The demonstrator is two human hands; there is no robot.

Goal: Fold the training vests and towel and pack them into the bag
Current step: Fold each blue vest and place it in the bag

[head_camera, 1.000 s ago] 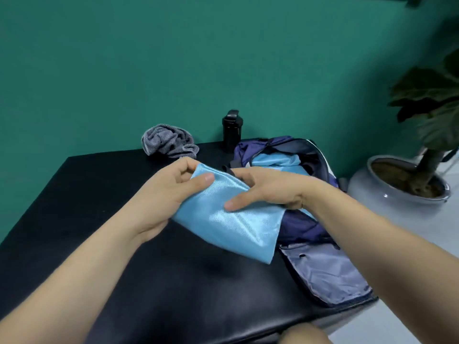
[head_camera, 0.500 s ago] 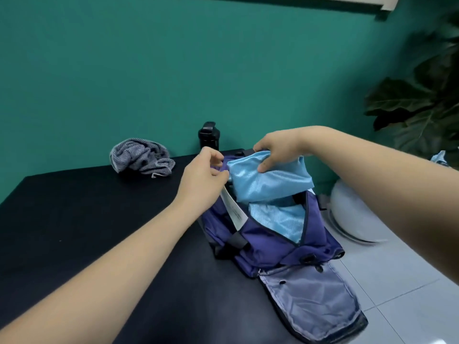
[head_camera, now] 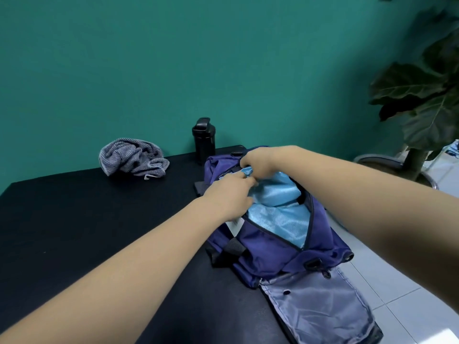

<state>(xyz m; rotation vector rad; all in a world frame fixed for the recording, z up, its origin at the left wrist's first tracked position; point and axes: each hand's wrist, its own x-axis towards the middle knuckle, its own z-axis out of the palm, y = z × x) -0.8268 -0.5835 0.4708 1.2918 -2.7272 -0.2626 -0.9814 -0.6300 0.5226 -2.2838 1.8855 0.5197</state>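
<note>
A purple bag (head_camera: pixel 268 247) lies open on the black table (head_camera: pixel 99 219) at the right, its grey flap hanging over the front edge. Inside it a folded light blue vest (head_camera: pixel 278 192) lies on top of another light blue vest (head_camera: pixel 278 224). My right hand (head_camera: pixel 260 162) pinches the far corner of the upper vest at the bag's far end. My left hand (head_camera: pixel 231 194) is at the bag's left rim, fingers on the same corner of the vest. A crumpled grey striped towel (head_camera: pixel 131 157) lies at the back of the table.
A black bottle (head_camera: pixel 203 140) stands by the green wall behind the bag. A potted plant (head_camera: pixel 422 108) stands on the tiled floor at the right, beyond the table's edge. A white tag pokes out under my left wrist.
Both hands carried the folded blue vest from the table's middle to the bag and lowered it into the opening onto the other vest.
</note>
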